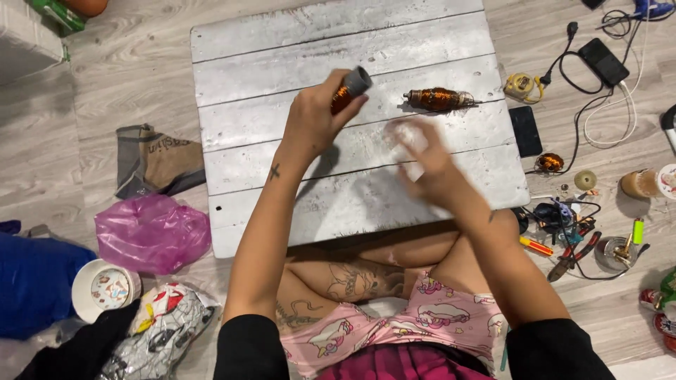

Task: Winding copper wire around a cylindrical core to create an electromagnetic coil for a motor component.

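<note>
I sit cross-legged on the grey wood-look floor (pixel 127 77) at a low whitewashed plank counter (pixel 282 42). My left hand (pixel 313 119) grips a copper-wound coil with a grey end cap (pixel 348 88), its long axis tilted up-right. My right hand (pixel 429 169) pinches a blurred white cloth (pixel 408 137). 1 more copper-wound coil (pixel 438 99) lies crosswise on the planks.

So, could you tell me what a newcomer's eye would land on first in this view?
Most striking is the whitewashed plank board lying on the floor in front of the seated person. Over it, the left hand grips a copper-wound armature by its grey end, while the blurred right hand holds something pale. A second copper-wound armature lies on the board just right of them, and tools and cables clutter the floor at right.
</note>
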